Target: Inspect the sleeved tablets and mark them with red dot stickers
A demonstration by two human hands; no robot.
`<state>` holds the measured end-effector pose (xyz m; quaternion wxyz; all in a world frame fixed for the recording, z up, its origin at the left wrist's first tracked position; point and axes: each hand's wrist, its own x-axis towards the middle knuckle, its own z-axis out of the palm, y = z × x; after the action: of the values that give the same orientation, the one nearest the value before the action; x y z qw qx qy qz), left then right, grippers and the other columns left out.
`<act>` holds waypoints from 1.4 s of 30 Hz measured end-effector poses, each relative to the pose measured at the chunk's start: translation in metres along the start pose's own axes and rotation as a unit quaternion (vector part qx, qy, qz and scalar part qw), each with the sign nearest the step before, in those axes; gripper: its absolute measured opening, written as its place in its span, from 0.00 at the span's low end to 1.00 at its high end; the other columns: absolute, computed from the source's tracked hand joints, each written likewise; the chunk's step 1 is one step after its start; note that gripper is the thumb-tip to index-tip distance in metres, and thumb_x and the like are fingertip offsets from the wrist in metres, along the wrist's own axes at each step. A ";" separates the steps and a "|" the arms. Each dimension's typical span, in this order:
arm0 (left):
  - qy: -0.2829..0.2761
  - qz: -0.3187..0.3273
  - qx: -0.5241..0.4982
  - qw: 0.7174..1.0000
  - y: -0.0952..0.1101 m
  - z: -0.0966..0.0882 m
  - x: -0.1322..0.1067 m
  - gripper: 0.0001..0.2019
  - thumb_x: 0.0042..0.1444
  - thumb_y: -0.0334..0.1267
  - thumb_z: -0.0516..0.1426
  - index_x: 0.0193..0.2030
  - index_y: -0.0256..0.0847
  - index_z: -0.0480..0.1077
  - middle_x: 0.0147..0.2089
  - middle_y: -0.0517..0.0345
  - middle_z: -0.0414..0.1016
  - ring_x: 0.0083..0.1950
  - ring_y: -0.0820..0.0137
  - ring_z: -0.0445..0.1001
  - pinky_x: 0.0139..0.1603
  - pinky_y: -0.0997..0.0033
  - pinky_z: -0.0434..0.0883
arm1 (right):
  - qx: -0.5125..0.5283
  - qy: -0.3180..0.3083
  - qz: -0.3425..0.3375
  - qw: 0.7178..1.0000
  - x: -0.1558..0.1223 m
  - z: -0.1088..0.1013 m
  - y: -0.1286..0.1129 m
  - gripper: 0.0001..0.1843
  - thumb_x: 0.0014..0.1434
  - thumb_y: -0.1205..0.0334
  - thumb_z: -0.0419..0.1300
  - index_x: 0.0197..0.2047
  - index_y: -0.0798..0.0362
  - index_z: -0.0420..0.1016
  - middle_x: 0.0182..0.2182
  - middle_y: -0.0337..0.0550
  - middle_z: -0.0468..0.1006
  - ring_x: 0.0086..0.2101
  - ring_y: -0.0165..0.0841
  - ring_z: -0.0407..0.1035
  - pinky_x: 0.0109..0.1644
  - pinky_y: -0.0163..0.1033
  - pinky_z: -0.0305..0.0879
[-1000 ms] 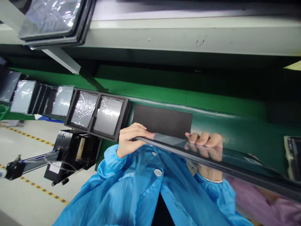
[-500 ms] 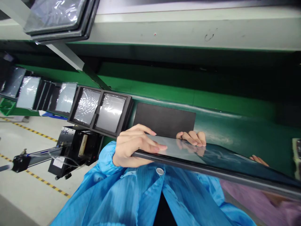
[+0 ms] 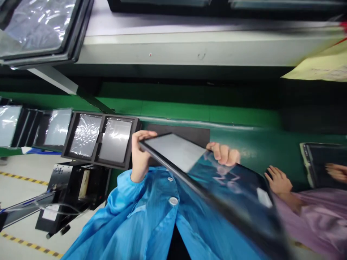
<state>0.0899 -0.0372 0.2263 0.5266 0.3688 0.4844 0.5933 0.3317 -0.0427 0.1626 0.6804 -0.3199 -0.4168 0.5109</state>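
Both my hands hold a large dark-edged tablet [image 3: 206, 173], its glass face tilted up and reflecting blue. My left hand [image 3: 140, 153] grips its upper left corner, with the fingers curled around the edge. My right hand [image 3: 223, 153] holds the far long edge, fingertips showing past the glass. The lower right end of the tablet dips over my blue smock [image 3: 141, 213]. Directly behind the tablet lies a flat black pad [image 3: 177, 132], partly hidden by it.
A black tray [image 3: 100, 141] holds two film-wrapped panels on the green conveyor [image 3: 244, 144]. Another person's hand [image 3: 276, 180] in a mauve sleeve is close to the right. A black machine unit [image 3: 73, 191] stands on the taped floor.
The tablet has swung from nearly edge-on to a steep diagonal, its face turned more into view and its right end lower. The other person's hand now shows more fully.
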 end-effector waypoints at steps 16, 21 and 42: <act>-0.081 0.122 0.139 0.979 0.027 0.028 0.017 0.46 0.54 0.48 0.71 0.76 0.58 0.53 0.74 0.54 0.63 0.74 0.49 0.63 0.65 0.53 0.75 | -0.047 0.015 0.137 0.989 -0.010 0.058 -0.077 0.28 0.70 0.47 0.52 0.72 0.34 0.62 0.72 0.24 0.62 0.73 0.41 0.50 0.77 0.54 0.53; -0.098 0.088 0.142 0.981 0.033 0.031 0.012 0.46 0.56 0.41 0.70 0.76 0.60 0.52 0.79 0.58 0.54 0.77 0.51 0.59 0.67 0.54 0.75 | -0.036 -0.012 0.135 0.990 -0.008 0.056 -0.091 0.31 0.68 0.56 0.54 0.72 0.30 0.59 0.73 0.18 0.58 0.74 0.37 0.45 0.78 0.51 0.49; -0.108 0.097 0.140 0.979 0.042 0.027 0.003 0.48 0.50 0.38 0.73 0.74 0.65 0.56 0.80 0.62 0.49 0.71 0.54 0.68 0.56 0.64 0.81 | -0.259 -0.032 0.009 0.965 0.005 0.059 -0.106 0.41 0.68 0.60 0.62 0.76 0.27 0.48 0.76 0.14 0.42 0.75 0.43 0.26 0.79 0.58 0.41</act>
<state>0.1036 -0.0281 0.2733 0.4588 0.5462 0.4652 0.5242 0.3250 -0.0664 0.2817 0.5558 -0.4724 -0.5540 0.4012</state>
